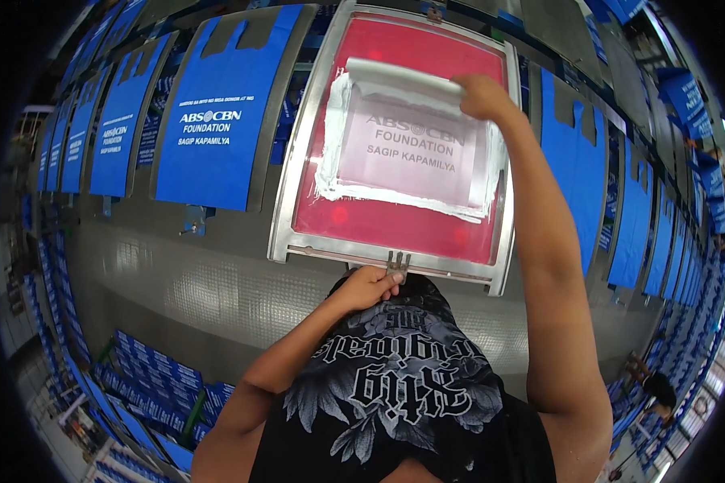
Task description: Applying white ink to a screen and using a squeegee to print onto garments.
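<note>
screen frame (395, 145) lies flat on the long counter (217, 282) right in front of us, its red mesh ringed by a metal border, set over what we take to be one more blue bag, though that bag is hidden beneath it. we judge the print stroke to be at one end of its travel: white ink is banked up around all four sides of the lettered window, and the squeegee (407, 80) sits at the far edge of that window, so a pass looks either just finished or about to start; we cannot tell which. lifting the frame off is not yet done.

blue bags (213, 113) to our left already carry white lettering, so that stretch of the row reads as finished. more blue bags (576, 153) on our right show no print that we can make out, but they are bent by the lens and seen at a steep angle.

our right hand (482, 97) is closed around the squeegee's right end. our left hand (370, 286) is closed on the small metal clip (397, 262) at the frame's near edge, fingers curled.

our own dark shirt covers the counter's near edge. a person (656, 386) at the lower right rim is too small to read.
</note>
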`<state>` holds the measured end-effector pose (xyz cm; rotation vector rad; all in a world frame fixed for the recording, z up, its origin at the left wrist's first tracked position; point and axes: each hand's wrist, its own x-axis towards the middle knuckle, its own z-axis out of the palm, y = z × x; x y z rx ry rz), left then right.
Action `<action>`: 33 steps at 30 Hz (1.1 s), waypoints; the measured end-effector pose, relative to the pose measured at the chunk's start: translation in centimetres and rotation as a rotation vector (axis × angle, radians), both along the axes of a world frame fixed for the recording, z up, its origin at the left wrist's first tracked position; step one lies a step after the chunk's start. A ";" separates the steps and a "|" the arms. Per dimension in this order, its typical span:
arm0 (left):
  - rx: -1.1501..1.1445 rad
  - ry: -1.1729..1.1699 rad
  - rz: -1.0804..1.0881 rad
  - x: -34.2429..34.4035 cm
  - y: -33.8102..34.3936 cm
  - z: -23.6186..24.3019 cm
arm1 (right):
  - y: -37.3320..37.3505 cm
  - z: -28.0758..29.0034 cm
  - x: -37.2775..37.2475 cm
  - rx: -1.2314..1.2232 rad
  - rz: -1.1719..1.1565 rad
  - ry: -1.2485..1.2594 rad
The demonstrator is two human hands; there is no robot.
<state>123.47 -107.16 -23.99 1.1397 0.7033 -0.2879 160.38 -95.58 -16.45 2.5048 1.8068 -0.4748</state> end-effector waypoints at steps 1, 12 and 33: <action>-0.014 -0.002 0.004 -0.1 0.0 0.1 | -1.7 0.5 -1.7 -0.021 0.006 -0.006; 0.142 0.155 -0.039 0.4 -0.5 -2.0 | -18.4 0.2 -15.9 0.201 0.008 0.031; 0.848 0.177 0.633 -1.4 16.8 -2.9 | -17.9 -6.8 -1.1 0.459 -0.661 1.074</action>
